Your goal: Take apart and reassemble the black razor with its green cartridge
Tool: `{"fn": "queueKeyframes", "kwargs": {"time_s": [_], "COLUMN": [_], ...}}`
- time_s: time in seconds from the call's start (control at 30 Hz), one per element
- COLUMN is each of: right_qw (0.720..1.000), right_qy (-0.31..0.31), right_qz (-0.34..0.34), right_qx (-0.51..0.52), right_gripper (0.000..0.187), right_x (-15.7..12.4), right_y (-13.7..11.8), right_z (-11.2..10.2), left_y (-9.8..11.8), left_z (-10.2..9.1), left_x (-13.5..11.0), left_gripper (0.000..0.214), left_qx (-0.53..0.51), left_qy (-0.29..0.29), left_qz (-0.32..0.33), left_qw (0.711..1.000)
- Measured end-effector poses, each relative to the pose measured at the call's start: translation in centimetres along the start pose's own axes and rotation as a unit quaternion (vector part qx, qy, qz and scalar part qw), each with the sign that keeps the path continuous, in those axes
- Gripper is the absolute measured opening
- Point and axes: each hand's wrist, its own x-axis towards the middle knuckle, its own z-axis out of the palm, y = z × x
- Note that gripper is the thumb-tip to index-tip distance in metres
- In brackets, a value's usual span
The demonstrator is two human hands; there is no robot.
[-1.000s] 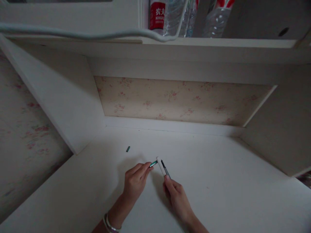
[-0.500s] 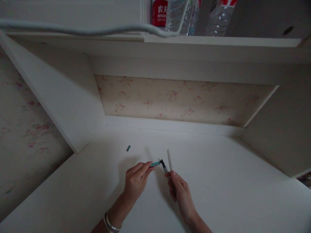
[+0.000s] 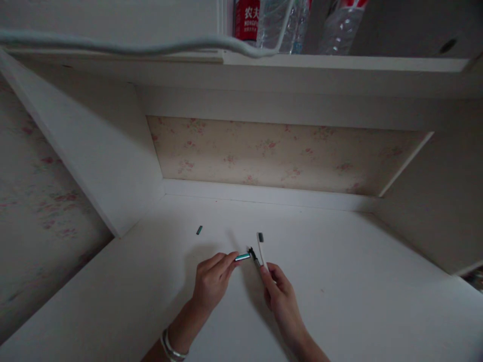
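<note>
My left hand pinches a small green, white and black razor cartridge between thumb and fingertips. Fingers closed, my right hand grips a dark razor handle together with a white toothbrush. The toothbrush's dark bristles face up toward me, and its head points away. The razor handle's black tip is right by the cartridge's right end; whether they touch I cannot tell. A second razor cartridge lies on the white desktop, beyond my left hand.
The white desktop is bounded by a left side panel, a right panel and a low back strip. Overhead, a shelf holds several plastic bottles. A pale cable crosses in front of it.
The toothbrush has turned in my right hand, so its bristles now show, and my right fingers have shifted. The cartridge in my left hand has tilted, showing a white strip.
</note>
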Motion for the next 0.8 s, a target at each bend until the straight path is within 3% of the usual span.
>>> {"fn": "queueKeyframes", "kwargs": {"time_s": [0.23, 0.37, 0.5, 0.63, 0.8], "right_qw": [0.998, 0.984, 0.952, 0.897, 0.763], "right_qy": [0.010, 0.038, 0.084, 0.126, 0.197], "right_qz": [0.003, -0.076, -0.136, -0.128, -0.007], "right_qx": [-0.059, -0.154, -0.259, -0.403, -0.616], "right_gripper": [0.041, 0.037, 0.039, 0.044, 0.041], "right_x": [-0.2, 0.2, 1.2, 2.1, 2.7], "right_y": [-0.4, -0.8, -1.1, -1.4, -2.1], "right_z": [0.0, -1.1, -3.4, -7.5, -13.6], "left_y": [0.0, 0.0, 0.1, 0.5, 0.5], "left_z": [0.0, 0.0, 0.2, 0.2, 0.2], "left_x": [0.0, 0.0, 0.1, 0.2, 0.1], "left_gripper": [0.023, 0.025, 0.024, 0.024, 0.023], "left_qx": [0.000, -0.009, -0.020, -0.031, -0.008], "left_qy": [-0.011, -0.009, -0.006, -0.011, -0.018], "left_qz": [-0.008, 0.002, 0.006, 0.013, 0.012], "left_qw": [1.000, 1.000, 1.000, 0.999, 1.000]}}
